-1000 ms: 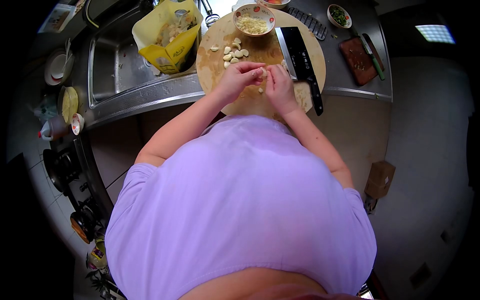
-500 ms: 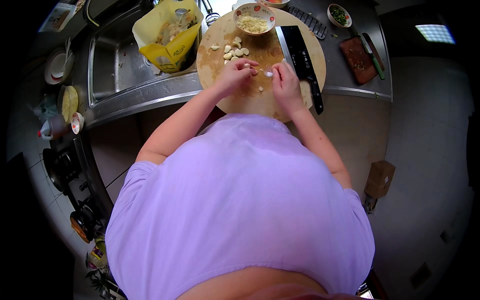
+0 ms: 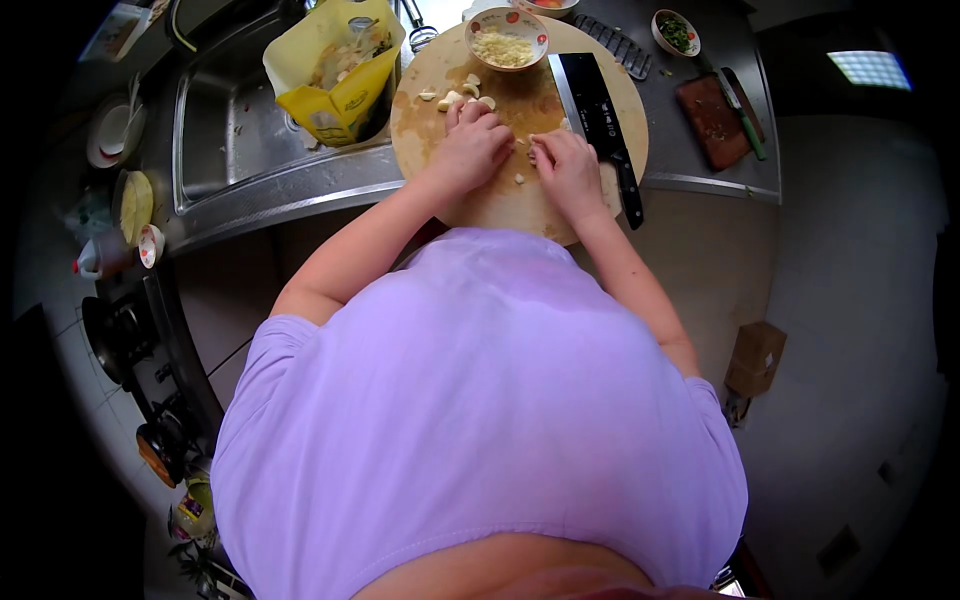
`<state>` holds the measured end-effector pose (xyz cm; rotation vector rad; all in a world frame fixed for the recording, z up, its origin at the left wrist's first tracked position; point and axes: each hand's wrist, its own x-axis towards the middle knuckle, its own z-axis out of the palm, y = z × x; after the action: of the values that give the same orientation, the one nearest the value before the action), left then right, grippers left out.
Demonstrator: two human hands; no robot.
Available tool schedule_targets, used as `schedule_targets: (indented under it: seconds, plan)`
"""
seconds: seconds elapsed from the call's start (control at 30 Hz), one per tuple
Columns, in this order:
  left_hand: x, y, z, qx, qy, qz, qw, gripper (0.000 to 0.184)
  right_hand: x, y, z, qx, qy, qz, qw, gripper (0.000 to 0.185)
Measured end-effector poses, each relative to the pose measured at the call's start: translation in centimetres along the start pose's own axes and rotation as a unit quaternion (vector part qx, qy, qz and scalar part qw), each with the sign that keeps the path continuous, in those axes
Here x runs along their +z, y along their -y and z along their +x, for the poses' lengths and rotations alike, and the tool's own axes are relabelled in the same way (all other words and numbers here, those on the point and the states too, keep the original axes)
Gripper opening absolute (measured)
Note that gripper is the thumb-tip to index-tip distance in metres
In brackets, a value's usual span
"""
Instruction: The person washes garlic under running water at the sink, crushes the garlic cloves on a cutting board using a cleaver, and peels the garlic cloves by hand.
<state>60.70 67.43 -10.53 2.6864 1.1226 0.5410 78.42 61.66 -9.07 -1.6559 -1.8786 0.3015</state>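
Observation:
My left hand point(image 3: 470, 147) lies palm down over a small pile of peeled garlic cloves point(image 3: 449, 100), its fingers spread and touching them. It hides part of the pile. To its right, my right hand point(image 3: 568, 172) is closed, fingertips pinched on a small pale, purplish piece of garlic point(image 3: 533, 154), mostly covered by the fingers. Both hands rest over a round wooden chopping board point(image 3: 490, 207). A small garlic bit point(image 3: 519, 179) lies between the hands. Right of my right hand lies a cleaver point(image 3: 600, 117) with a black handle, pointing away from me.
A bowl of chopped garlic point(image 3: 507, 47) stands at the board's far edge. On the left, a yellow bag of scraps point(image 3: 340, 100) stands by the steel sink point(image 3: 225, 130). To the right are a brown board point(image 3: 712, 125) with a green-handled knife point(image 3: 748, 127) and a bowl of chopped greens point(image 3: 678, 33).
My left hand has moved up and left from the middle of the board onto the garlic pile, spreading its fingers. My right hand has turned slightly inward, its fingertips closing over the pale piece.

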Motion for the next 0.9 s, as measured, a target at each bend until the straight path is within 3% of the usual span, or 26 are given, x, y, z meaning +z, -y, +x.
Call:
schedule_targets:
  seconds: [0.07,0.1,0.17,0.23,0.37,0.43,0.6,0.67,0.9]
  plan:
    - [-0.3,0.1,0.2,-0.013,-0.008,-0.165,0.986,0.013,-0.2,0.2,0.2,-0.009,-0.003,0.035,0.999,0.009]
    - [-0.6,-0.1,0.3,-0.013,-0.008,-0.165,0.986,0.013,-0.4,0.4,0.3,-0.009,-0.003,0.046,0.999,0.01]
    - [-1.7,-0.7,0.2,-0.05,0.013,-0.302,0.952,0.014,-0.5,0.8,0.3,-0.008,-0.003,0.059,0.998,0.011]
    - [-2.5,-1.2,0.3,-0.038,-0.016,-0.31,0.95,0.015,-0.3,1.1,0.3,0.116,0.035,0.218,0.968,0.011]
    - [-2.8,-1.6,0.5,-0.024,-0.063,-0.348,0.935,0.018,0.2,0.8,0.3,0.16,0.039,0.301,0.939,0.011]
    - [-2.6,-1.4,0.5,-0.027,-0.071,-0.346,0.935,0.018,-0.5,1.7,0.6,0.197,0.043,0.396,0.896,0.014]
    - [-2.6,-1.1,0.8,-0.008,-0.094,-0.325,0.941,0.017,-1.4,2.2,0.5,0.191,0.054,0.406,0.892,0.016]
    - [-2.6,-1.2,0.9,0.065,-0.141,-0.243,0.958,0.019,-1.3,2.2,0.4,0.193,0.051,0.399,0.895,0.016]
    - [-3.5,-2.1,0.7,0.081,-0.17,-0.213,0.959,0.018,-1.3,3.3,0.7,0.166,0.002,0.325,0.931,0.012]
